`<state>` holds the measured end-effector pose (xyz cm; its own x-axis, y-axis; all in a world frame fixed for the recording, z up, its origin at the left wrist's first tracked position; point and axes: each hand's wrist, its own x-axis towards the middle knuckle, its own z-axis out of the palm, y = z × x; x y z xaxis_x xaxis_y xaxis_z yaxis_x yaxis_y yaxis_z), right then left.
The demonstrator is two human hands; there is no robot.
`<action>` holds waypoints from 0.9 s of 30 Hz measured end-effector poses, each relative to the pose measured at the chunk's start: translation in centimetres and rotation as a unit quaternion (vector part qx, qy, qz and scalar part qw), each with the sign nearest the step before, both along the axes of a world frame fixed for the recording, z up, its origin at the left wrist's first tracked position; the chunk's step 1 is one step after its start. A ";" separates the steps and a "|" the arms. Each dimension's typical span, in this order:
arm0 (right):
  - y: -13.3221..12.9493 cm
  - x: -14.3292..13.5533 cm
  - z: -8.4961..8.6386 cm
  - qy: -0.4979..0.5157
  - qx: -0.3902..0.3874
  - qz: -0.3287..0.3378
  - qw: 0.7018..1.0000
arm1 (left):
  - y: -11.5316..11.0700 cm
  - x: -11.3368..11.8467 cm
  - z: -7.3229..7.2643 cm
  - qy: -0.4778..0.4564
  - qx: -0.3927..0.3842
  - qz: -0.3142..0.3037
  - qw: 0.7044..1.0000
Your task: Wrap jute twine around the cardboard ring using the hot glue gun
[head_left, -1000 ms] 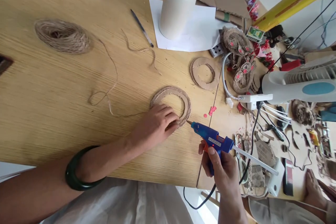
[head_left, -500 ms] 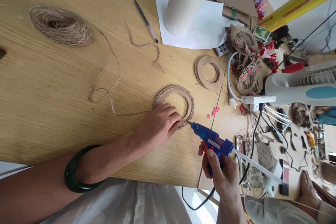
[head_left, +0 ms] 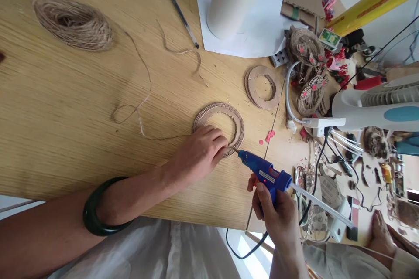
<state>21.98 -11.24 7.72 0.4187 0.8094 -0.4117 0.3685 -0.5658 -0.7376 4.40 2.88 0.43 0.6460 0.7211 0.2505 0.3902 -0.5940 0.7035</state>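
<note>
Since a second ago, the nozzle (head_left: 236, 150) of the glue gun (head_left: 262, 169) has edged inward over the rim of the twine-covered cardboard ring (head_left: 239, 127), close to the left fingertips. That ring lies flat on the table, in front of the person. The left hand (head_left: 203, 150) has its fingers bent and closed on the near rim; its fingertips are partly hidden. The right hand (head_left: 275, 213) grips the glue gun's handle. A loose strand of twine (head_left: 151, 83) runs from beneath the left hand back to a coil of twine (head_left: 81, 30).

Small print on the gun's white sticker (head_left: 266, 176) is too tiny to read. A small red light glows below it.

Pale wood-grained planks make up the table (head_left: 81, 139), with a seam running right of the ring. A white wall (head_left: 393, 35) shows behind.

Beyond the ring lie a bare cardboard ring (head_left: 250, 85), red paper dots (head_left: 270, 135), a pen (head_left: 183, 20) and a sheet of paper (head_left: 252, 39) bearing a white bottle (head_left: 229, 4). A fan (head_left: 376, 104) and a power strip (head_left: 324, 122) crowd the right side, and the left hand blocks part of the twine-covered ring.
</note>
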 end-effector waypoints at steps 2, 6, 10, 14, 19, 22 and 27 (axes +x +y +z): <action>-0.1 0.1 -0.1 -0.029 -0.001 0.012 0.999 | -0.1 0.0 0.0 0.007 0.008 -0.002 1.000; -0.3 0.6 -0.2 -0.076 0.013 0.040 0.996 | -0.2 0.0 0.3 0.023 0.016 -0.007 1.000; -0.3 1.0 -0.5 -0.099 0.011 0.064 0.993 | -0.2 -0.3 0.8 0.046 0.014 -0.019 0.999; -0.4 1.1 -0.3 -0.082 0.018 0.070 0.994 | -0.3 -0.5 1.0 0.070 0.000 -0.028 0.997; -0.6 0.6 0.2 -0.065 0.003 0.053 0.996 | -0.4 -0.5 1.0 0.067 -0.006 -0.031 0.997; -0.6 0.7 0.1 -0.070 0.007 0.042 0.997 | -0.4 -0.5 1.0 0.073 -0.009 -0.034 0.997; -0.3 0.9 0.2 -0.112 0.004 0.035 0.993 | -0.4 -0.5 0.9 0.067 -0.025 -0.031 0.997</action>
<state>22.89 -11.49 7.90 0.4419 0.8423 -0.3087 0.5618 -0.5281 -0.6368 3.90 2.48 1.32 0.7144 0.6886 0.1239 0.4464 -0.5850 0.6771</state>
